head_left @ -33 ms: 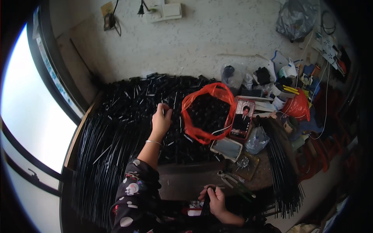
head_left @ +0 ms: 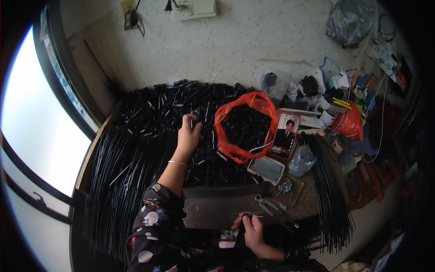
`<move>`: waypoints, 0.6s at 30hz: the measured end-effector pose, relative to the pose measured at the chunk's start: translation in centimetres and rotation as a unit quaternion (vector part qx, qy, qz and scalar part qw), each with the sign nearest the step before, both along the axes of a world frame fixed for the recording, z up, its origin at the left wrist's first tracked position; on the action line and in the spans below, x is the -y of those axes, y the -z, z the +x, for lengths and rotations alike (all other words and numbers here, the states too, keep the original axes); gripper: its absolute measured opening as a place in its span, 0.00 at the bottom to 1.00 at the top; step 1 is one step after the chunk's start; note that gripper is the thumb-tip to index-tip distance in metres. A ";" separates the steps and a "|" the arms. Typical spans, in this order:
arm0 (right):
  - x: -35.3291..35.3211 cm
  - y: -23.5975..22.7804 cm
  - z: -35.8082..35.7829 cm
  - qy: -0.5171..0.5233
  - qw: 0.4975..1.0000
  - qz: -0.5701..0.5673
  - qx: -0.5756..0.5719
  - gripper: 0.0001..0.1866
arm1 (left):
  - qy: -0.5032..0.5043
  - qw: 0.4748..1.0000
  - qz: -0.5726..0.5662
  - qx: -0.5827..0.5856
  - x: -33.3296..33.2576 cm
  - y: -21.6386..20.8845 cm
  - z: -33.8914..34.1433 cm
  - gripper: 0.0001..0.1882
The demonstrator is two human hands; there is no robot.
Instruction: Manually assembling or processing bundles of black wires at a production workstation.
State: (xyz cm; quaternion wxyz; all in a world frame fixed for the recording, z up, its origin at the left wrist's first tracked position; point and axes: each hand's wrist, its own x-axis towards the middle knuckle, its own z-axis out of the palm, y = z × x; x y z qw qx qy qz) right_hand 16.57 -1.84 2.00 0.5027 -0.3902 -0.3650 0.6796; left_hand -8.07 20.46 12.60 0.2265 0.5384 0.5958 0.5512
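My left hand point(head_left: 186, 138) reaches over a heap of short black tubes point(head_left: 158, 106), its fingers curled inward. Dark pieces lie behind the fingertips, so what they pinch, if anything, cannot be made out. Low in the view, my right hand point(head_left: 253, 233) is closed around a bunch of thin black rods point(head_left: 241, 239). Thin pale tips stick out sideways above its fingers. An orange-red plastic bag point(head_left: 225, 150), open at the top, holds many black pieces just right of my left hand.
Long black rods point(head_left: 120, 181) lie on the left, with another bundle point(head_left: 328, 204) at right. Pliers point(head_left: 272, 208), a shallow tray point(head_left: 266, 170), a small dish of metal bits point(head_left: 292, 192), a phone point(head_left: 284, 136) and a clear bag point(head_left: 302, 159) sit right of centre. Clutter fills the back right.
The whole view has shifted slightly, with the table appearing a little higher. Both hands keep nearly the same places and poses.
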 end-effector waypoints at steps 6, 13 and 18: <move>1.6 0.5 -1.3 -0.056 0.997 0.057 0.006 0.09 | 0.098 0.981 -0.029 -0.165 7.3 2.4 -2.8 0.12; 3.2 -0.1 -1.9 -0.049 0.997 0.042 -0.042 0.09 | -0.121 0.844 -0.184 -0.490 11.0 9.4 -1.5 0.06; 3.8 0.8 -0.7 -0.029 0.998 0.032 -0.055 0.08 | -0.206 0.865 -0.029 -0.457 11.2 8.5 -1.1 0.04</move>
